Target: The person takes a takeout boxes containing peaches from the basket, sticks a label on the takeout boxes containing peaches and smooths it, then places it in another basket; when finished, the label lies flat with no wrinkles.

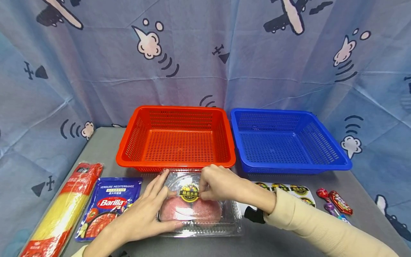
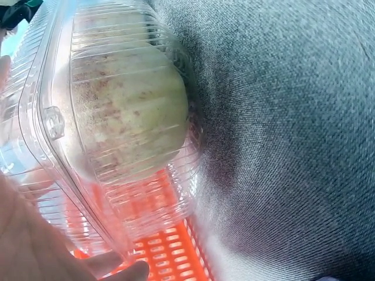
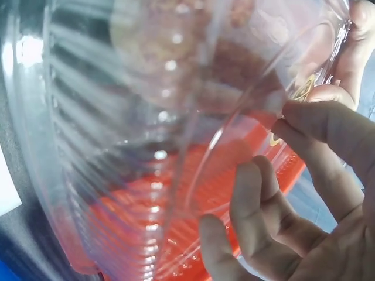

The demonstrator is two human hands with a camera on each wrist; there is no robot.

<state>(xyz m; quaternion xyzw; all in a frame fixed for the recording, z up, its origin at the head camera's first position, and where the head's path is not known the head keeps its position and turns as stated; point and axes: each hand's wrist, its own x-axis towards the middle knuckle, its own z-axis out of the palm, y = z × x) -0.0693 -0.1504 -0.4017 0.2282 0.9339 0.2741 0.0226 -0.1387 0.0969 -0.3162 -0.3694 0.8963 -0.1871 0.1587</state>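
A clear plastic clamshell box (image 1: 224, 228) holds round pink fruits that look like peaches (image 1: 174, 210); from the side one fruit (image 2: 129, 111) appears pale green-yellow. A black and gold round label (image 1: 188, 193) lies on the lid. My left hand (image 1: 146, 208) rests along the box's left side, its fingers stretched toward the back corner and its thumb over the front part. Over the lid, my right hand (image 1: 221, 184) touches the label with thumb and index fingertip. Its other fingers (image 3: 249, 205) are loosely bent close over the lid.
Behind the box stand a red basket (image 1: 176, 167) and a blue basket (image 1: 295, 166). A noodle packet (image 1: 64, 207) and a Barilla sauce pouch (image 1: 110, 207) lie left. Right of the box are a label sheet (image 1: 309, 192), lollipops (image 1: 322, 193) and a red-wrapped candy (image 1: 340, 202).
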